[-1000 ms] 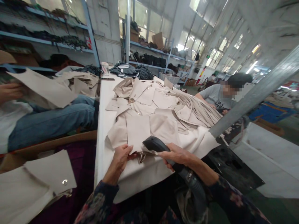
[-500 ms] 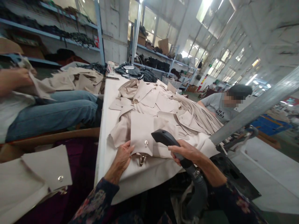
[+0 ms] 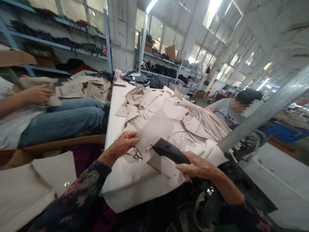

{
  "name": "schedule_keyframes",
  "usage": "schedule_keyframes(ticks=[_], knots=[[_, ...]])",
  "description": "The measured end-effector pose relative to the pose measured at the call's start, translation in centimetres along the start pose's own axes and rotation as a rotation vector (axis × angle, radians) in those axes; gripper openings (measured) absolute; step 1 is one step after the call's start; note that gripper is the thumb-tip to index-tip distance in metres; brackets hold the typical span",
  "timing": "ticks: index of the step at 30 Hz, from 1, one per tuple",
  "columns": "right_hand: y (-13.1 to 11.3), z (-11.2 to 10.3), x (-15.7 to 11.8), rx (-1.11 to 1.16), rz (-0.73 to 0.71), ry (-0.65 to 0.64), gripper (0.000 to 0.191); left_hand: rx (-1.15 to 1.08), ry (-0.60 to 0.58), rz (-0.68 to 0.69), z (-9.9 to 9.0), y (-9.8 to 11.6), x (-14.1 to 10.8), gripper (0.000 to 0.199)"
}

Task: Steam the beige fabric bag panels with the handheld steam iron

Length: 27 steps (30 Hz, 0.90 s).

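Note:
My left hand [image 3: 124, 145] pinches the edge of a beige leather-like bag piece [image 3: 156, 129], holding it tilted above the table. A small metal clasp [image 3: 149, 147] sits on this piece, and more metal fittings [image 3: 136, 155] hang below it, near my fingers. My right hand [image 3: 199, 166] is wrapped around a black vacuum hose handle [image 3: 170, 151]. Its narrow nozzle end points left and lies at the clasp; whether it touches the piece I cannot tell. A dark hose [image 3: 212, 203] runs down from the handle.
Beige pieces [image 3: 149, 96] and a bundle of strips [image 3: 205, 119] cover much of the white table [image 3: 120, 193]. At left, a cardboard box [image 3: 89, 140] holds another beige piece [image 3: 56, 174]. One person [image 3: 60, 122] sits at left, another [image 3: 222, 106] beyond. A metal pole [image 3: 263, 112] slants at right.
The beige piece has been lifted and turned by my left hand, which moved up. The nozzle has shifted slightly left and down to the clasp. The seated person's hands moved right.

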State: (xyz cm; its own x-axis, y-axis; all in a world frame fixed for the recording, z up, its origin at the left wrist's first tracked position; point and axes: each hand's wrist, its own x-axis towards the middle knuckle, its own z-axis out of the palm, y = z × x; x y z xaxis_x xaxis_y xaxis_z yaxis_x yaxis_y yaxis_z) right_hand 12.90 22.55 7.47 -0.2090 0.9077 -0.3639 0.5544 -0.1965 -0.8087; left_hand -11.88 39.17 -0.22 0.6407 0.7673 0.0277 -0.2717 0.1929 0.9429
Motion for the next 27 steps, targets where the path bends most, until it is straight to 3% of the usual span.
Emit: schedule_keyframes(ticks=[5,12,16,19,21,23,27], knots=[[-0.8,1.6,0.5,-0.054,-0.039,-0.059,0.018,0.007,-0.059,-0.015,-0.6,0.2,2.2,0.028],[-1.4,4.5,-0.8,-0.035,0.064,-0.193,0.019,0.001,-0.120,-0.037,-0.7,-1.7,4.8,0.021],[0.1,3.7,-2.7,0.004,0.148,-0.086,0.016,-0.015,-0.132,-0.077,-1.0,-2.2,5.0,0.020],[1.1,2.3,-3.3,0.036,0.115,0.000,0.015,0.023,-0.190,-0.094,-0.8,-2.1,5.2,0.021],[1.5,1.6,-3.3,0.034,0.077,0.043,0.014,0.138,-0.221,-0.069,-0.8,-2.0,5.6,0.024],[1.7,1.1,-3.1,0.036,0.066,0.082,0.017,0.437,-0.175,0.035,-1.0,-2.3,6.1,0.026],[2.5,1.1,-3.1,0.060,0.038,0.141,0.021,1.025,0.102,0.237,-1.3,-4.7,6.4,0.032]])
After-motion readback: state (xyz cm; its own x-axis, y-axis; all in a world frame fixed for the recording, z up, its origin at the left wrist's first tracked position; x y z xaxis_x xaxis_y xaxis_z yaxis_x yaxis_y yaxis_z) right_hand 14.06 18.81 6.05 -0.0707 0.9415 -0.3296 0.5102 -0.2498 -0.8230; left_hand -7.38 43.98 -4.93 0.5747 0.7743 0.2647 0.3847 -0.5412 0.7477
